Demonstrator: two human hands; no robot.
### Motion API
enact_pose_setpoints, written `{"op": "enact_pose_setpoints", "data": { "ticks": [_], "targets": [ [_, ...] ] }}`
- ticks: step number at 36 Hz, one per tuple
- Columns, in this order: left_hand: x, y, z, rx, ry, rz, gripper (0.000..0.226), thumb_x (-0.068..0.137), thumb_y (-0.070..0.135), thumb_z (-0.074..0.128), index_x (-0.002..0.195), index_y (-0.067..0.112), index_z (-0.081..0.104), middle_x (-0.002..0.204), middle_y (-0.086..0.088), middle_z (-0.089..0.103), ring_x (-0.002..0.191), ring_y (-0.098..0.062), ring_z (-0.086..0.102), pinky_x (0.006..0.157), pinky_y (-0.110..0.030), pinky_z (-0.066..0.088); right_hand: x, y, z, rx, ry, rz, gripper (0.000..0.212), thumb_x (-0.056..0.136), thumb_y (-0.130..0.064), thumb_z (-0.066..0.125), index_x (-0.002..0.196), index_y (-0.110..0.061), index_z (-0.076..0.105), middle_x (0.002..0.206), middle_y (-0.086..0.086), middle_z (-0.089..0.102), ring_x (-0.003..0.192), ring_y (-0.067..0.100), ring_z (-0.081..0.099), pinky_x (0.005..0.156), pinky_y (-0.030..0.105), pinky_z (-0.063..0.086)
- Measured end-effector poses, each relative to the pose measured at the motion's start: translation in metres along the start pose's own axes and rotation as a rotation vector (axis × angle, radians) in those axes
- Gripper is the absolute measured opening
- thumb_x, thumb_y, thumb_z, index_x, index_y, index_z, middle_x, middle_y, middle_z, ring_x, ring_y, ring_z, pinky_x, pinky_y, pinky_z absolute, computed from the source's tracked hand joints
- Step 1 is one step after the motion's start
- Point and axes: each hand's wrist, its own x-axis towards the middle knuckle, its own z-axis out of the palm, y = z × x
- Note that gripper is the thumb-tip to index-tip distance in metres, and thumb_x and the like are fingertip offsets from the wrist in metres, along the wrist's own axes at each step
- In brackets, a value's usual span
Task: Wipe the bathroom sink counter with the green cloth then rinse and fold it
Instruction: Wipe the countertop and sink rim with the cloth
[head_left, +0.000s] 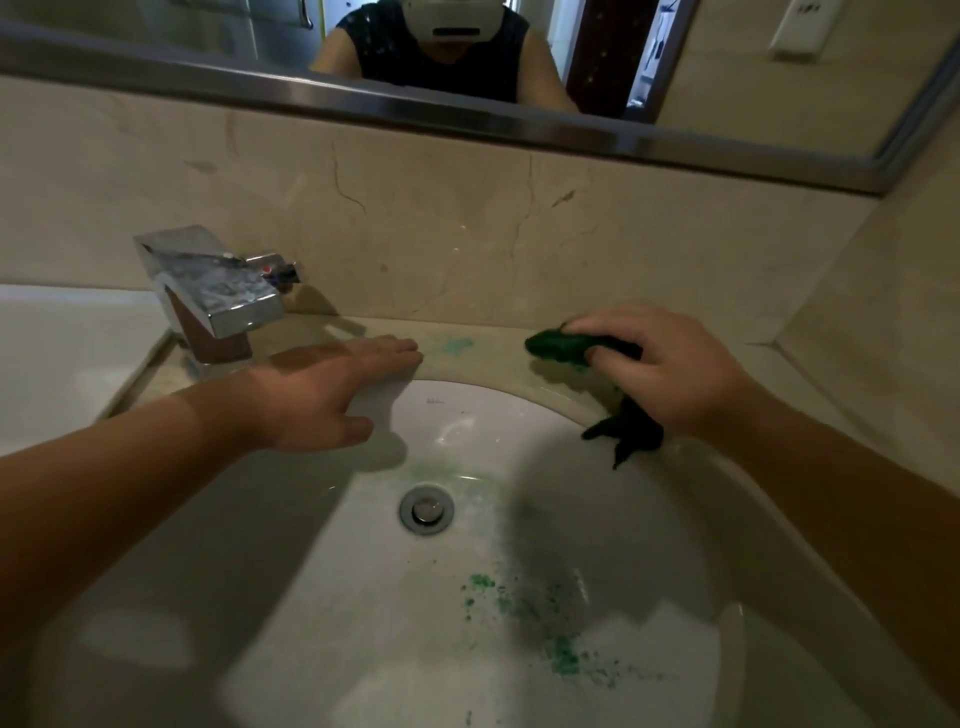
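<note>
Green cloth (556, 345), bunched, is gripped by the right hand (670, 369) at centre right of the frame. The fingers curl over it and press it onto the stone counter (493, 364) behind the basin. One dark end of the cloth hangs below the hand, over the rim and into the sink (363, 597).

Left hand (332, 395), centre left, holds nothing. It lies palm down with the fingers straight and together, their tips on the counter at the basin's back edge, and the thumb is spread out over the bowl. The two hands are well apart.

Between them, on the counter, is a pale green smear (458, 344) — just beyond the left fingertips and short of the cloth.

Inside the white sink, green specks (519, 603) are scattered across the lower right slope, with a faint green tint above the drain (426, 509). The drain is a chrome ring at the centre of the bowl.

A square chrome faucet (218, 291) stands at the left of the frame, close beside the left wrist. A red and blue mark shows on its side lever.

Behind the counter rises a beige marble backsplash (415, 234) with dark veins. Above it, across the top of the frame, runs a metal-framed mirror (208, 31) — it reflects a person in a dark sleeveless top. A white wall plate (802, 26) sits at the upper right.
</note>
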Motion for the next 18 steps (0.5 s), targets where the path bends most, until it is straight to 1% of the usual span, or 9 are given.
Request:
{"op": "enact_pose_setpoints", "data": {
  "ticks": [3, 6, 8, 9, 10, 12, 14, 16, 18],
  "targets": [
    [0.001, -0.001, 0.000, 0.004, 0.014, 0.008, 0.097, 0.078, 0.039, 0.066, 0.165, 0.036, 0.023, 0.172, 0.014, 0.018, 0.158, -0.010, 0.018, 0.126, -0.024, 0.011, -0.004, 0.039, -0.011, -0.154, 0.137, 0.131, 0.034, 0.099, -0.022, 0.061, 0.132, -0.030, 0.066, 0.114, -0.008, 0.067, 0.096, 0.005, 0.057, 0.079, 0.020, 0.042],
    [0.000, -0.001, -0.002, 0.006, 0.024, 0.020, 0.096, 0.082, 0.033, 0.072, 0.165, 0.036, 0.024, 0.172, 0.015, 0.017, 0.158, -0.008, 0.018, 0.124, -0.021, 0.009, -0.013, 0.074, 0.012, -0.342, -0.005, 0.317, 0.045, 0.096, -0.025, 0.067, 0.138, -0.010, 0.060, 0.139, 0.019, 0.061, 0.123, 0.038, 0.057, 0.104, 0.044, 0.045],
    [0.000, 0.000, -0.002, 0.002, 0.026, 0.010, 0.095, 0.085, 0.029, 0.074, 0.165, 0.037, 0.023, 0.171, 0.017, 0.016, 0.156, -0.005, 0.017, 0.123, -0.019, 0.008, -0.011, 0.088, 0.043, -0.488, -0.071, 0.144, 0.042, 0.084, -0.014, 0.080, 0.116, 0.011, 0.069, 0.128, 0.034, 0.065, 0.115, 0.052, 0.063, 0.102, 0.058, 0.048],
    [-0.001, 0.001, -0.002, -0.004, 0.026, 0.000, 0.095, 0.085, 0.029, 0.074, 0.165, 0.038, 0.023, 0.171, 0.018, 0.016, 0.156, -0.004, 0.016, 0.123, -0.019, 0.008, -0.006, 0.088, 0.053, -0.523, -0.101, 0.025, 0.036, 0.083, -0.013, 0.079, 0.102, 0.017, 0.071, 0.117, 0.038, 0.068, 0.107, 0.054, 0.065, 0.099, 0.058, 0.048],
    [-0.001, 0.002, -0.002, -0.012, 0.025, -0.007, 0.094, 0.085, 0.031, 0.072, 0.164, 0.038, 0.023, 0.171, 0.018, 0.015, 0.156, -0.004, 0.016, 0.124, -0.020, 0.010, 0.002, 0.081, 0.060, -0.519, -0.108, -0.037, 0.041, 0.085, -0.019, 0.075, 0.099, 0.019, 0.070, 0.113, 0.038, 0.069, 0.107, 0.052, 0.065, 0.102, 0.054, 0.045],
    [-0.002, 0.004, -0.003, -0.025, 0.025, -0.011, 0.094, 0.082, 0.034, 0.069, 0.164, 0.040, 0.024, 0.173, 0.016, 0.016, 0.158, -0.008, 0.018, 0.127, -0.025, 0.014, 0.016, 0.051, 0.070, -0.477, -0.167, -0.062, 0.068, 0.082, -0.035, 0.078, 0.124, 0.018, 0.063, 0.138, 0.032, 0.058, 0.132, 0.044, 0.052, 0.118, 0.037, 0.027],
    [-0.003, 0.007, -0.006, -0.029, 0.019, -0.022, 0.093, 0.085, 0.029, 0.073, 0.164, 0.039, 0.024, 0.173, 0.013, 0.017, 0.159, -0.010, 0.018, 0.127, -0.024, 0.012, 0.024, 0.022, 0.083, -0.285, -0.174, -0.047, 0.064, 0.092, -0.019, 0.073, 0.150, -0.004, 0.050, 0.163, 0.010, 0.037, 0.151, 0.027, 0.031, 0.118, 0.015, 0.004],
    [-0.006, 0.011, -0.010, -0.037, 0.008, -0.030, 0.093, 0.088, 0.025, 0.074, 0.164, 0.039, 0.024, 0.174, 0.012, 0.015, 0.159, -0.011, 0.016, 0.126, -0.024, 0.009, 0.025, -0.004, 0.090, -0.101, -0.164, -0.075, 0.048, 0.100, -0.007, 0.055, 0.145, -0.022, 0.058, 0.158, -0.005, 0.046, 0.144, 0.012, 0.037, 0.110, 0.000, 0.006],
    [-0.012, 0.014, -0.013, -0.049, 0.005, -0.041, 0.092, 0.089, 0.029, 0.071, 0.165, 0.041, 0.021, 0.174, 0.012, 0.013, 0.159, -0.011, 0.015, 0.128, -0.028, 0.012, 0.025, -0.020, 0.082, 0.010, -0.203, -0.081, 0.047, 0.099, -0.002, 0.050, 0.133, -0.029, 0.067, 0.142, -0.013, 0.060, 0.126, 0.002, 0.050, 0.102, -0.005, 0.023]
  ]
}}
